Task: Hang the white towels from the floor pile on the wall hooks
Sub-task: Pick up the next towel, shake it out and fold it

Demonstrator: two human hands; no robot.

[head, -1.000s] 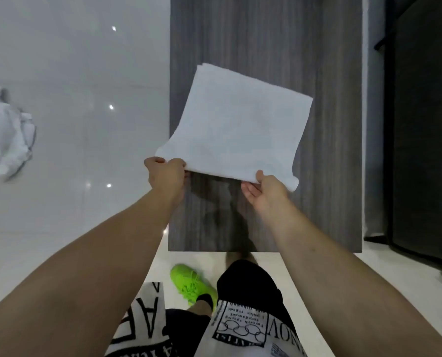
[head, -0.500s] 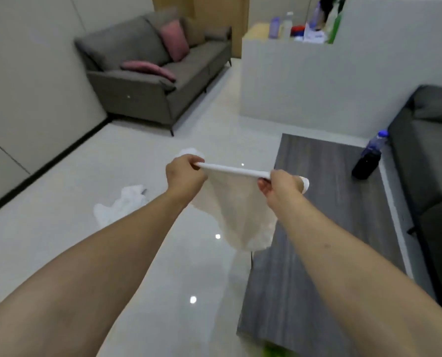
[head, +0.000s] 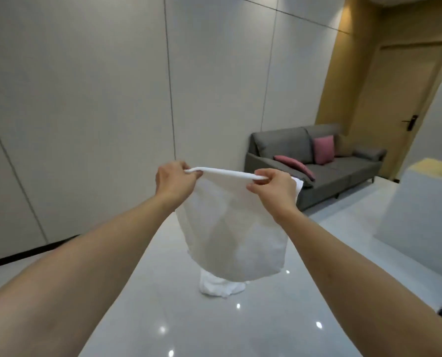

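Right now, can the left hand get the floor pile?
Probably not: left hand and right hand both pinch the raised towel, and the floor pile lies well below, partly hidden behind it.

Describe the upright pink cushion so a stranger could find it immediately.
Find the grey fabric sofa against the far wall. The upright square pink cushion leans on its backrest. The other pink cushion lies flat on the seat.

Towel (head: 230, 228) between hands, above floor pile (head: 221, 288); sofa (head: 318, 161) behind.
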